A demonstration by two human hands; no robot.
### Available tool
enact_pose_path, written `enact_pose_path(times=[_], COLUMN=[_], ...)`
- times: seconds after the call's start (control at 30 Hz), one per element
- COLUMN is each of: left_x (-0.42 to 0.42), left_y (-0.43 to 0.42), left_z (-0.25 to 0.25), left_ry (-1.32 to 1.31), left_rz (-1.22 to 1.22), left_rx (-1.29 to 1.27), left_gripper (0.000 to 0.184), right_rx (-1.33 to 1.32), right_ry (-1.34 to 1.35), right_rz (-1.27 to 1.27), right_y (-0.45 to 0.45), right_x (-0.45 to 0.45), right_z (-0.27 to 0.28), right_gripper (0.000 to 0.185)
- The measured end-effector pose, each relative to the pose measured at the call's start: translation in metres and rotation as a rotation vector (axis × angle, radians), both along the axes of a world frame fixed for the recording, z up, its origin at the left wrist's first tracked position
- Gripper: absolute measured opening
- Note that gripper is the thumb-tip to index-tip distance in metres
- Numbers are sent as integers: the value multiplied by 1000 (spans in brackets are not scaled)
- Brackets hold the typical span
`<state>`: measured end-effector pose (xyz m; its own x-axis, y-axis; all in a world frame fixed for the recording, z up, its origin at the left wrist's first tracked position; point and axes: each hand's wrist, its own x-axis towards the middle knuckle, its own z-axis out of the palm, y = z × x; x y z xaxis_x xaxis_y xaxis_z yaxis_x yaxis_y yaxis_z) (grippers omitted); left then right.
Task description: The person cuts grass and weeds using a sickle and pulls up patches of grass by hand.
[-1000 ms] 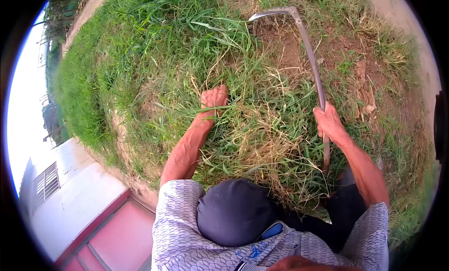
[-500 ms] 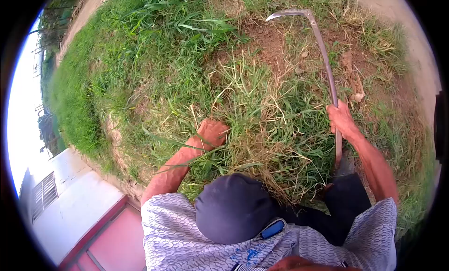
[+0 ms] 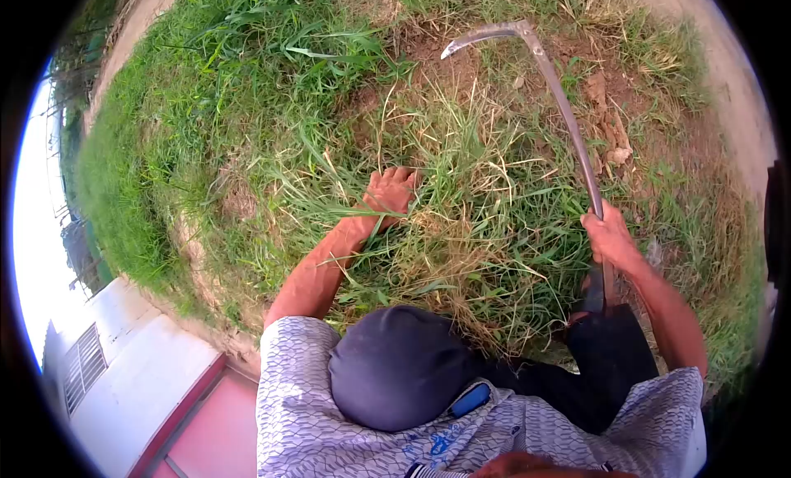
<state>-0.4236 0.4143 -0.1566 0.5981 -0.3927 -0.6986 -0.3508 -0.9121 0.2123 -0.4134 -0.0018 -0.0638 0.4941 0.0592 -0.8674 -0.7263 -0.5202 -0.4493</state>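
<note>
My left hand [image 3: 390, 193] rests back upward on the cut grass [image 3: 461, 255], its fingers slightly apart and their tips partly hidden among the blades. Some long blades cross its wrist. On the right, my right hand [image 3: 608, 234] is wrapped round the wooden handle of a sickle [image 3: 568, 111]. The curved metal blade stands beyond the grass pile, over a patch of bare soil [image 3: 445, 62], with its tip pointing left. The handle's lower end reaches down near the dark trouser leg.
Taller green grass [image 3: 247, 58] grows at the upper left. A dirt path [image 3: 717, 74] runs along the right edge. At the lower left stands a white wall [image 3: 140, 363] with a barred window [image 3: 85, 367] above a pink surface [image 3: 218, 433]. Bent knees in dark trousers [image 3: 610, 358] are close below.
My left hand first drew back toward the body as a fist, then moved forward again and its fingers loosened onto the grass. My right hand, still round the sickle, has shifted slightly right and down.
</note>
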Motion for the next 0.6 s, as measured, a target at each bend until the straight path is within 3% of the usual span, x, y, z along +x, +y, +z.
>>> enact_pose_path(times=[0.1,0.13,0.17,0.27,0.3,0.4,0.6], left_x=[-22,-27,-50,-110,-122,-119,-74], left_y=[7,13,43,87,99,125,100], left_z=[-3,6,-5,18,25,36,29], left_ry=[-9,134,392,1064,1187,1231,1110], left_rz=[49,86,389,1231,1360,1368,1070], left_rx=[-119,-120,-493,-1229,-1356,-1242,-769], left_gripper=[50,54,57,93,106,104,99], right_rx=[-7,-130,-253,-395,-424,-532,-598], right_ry=[-117,-175,-225,-328,-394,-166,-166], right_rz=[198,363,530,594,603,518,514], right_y=[2,-16,-47,-150,-179,-201,-135], right_x=[18,6,-13,-82,-106,-135,-126], right_z=[-26,-36,-43,-21,-9,41,51], right_gripper=[18,19,20,23,26,28,24])
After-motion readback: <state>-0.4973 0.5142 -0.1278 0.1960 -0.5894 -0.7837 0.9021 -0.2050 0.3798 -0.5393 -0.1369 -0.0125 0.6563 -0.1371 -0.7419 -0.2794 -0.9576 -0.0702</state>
